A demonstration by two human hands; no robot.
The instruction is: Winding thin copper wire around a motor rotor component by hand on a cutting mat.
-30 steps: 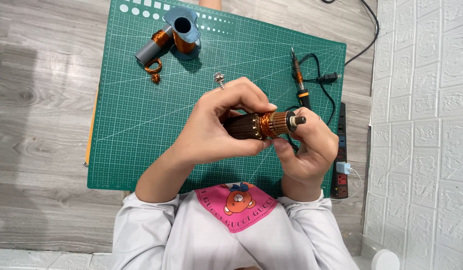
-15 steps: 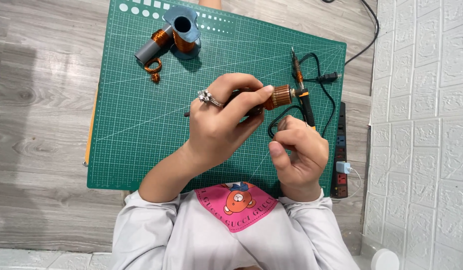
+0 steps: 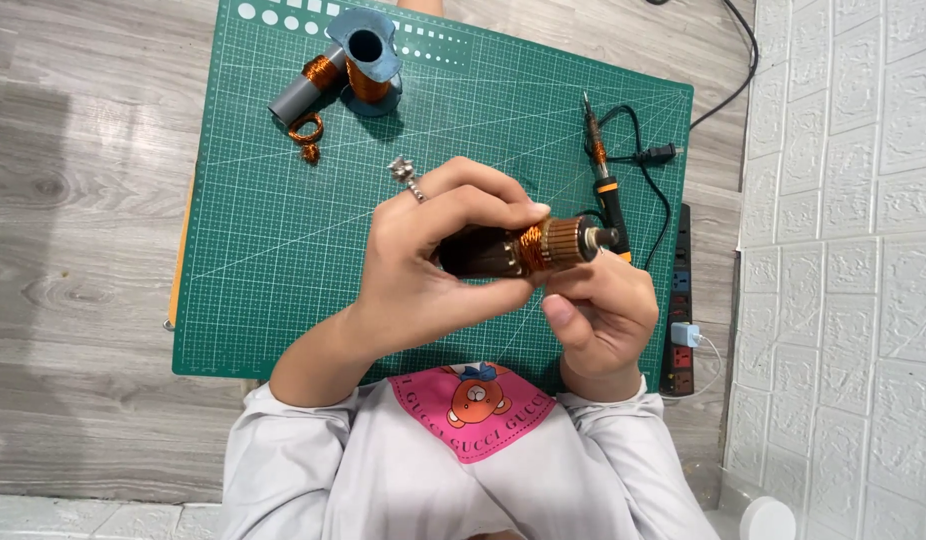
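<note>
Both my forearms come up from the bottom of the view, sleeves pushed back a bit, wrists bare. My left hand (image 3: 423, 255) is raised above the surface, wrist bent, fingers (image 3: 483, 205) arched over the top and thumb tucked underneath, so it's a closed pinch-type grip from both sides. There's a ring on one of those fingers. My right hand (image 3: 603, 310) sits just beside it, lower and closer to my body, fingers curled inward, thumb sticking out toward the left hand. The two hands are practically touching at the fingertips.
</note>
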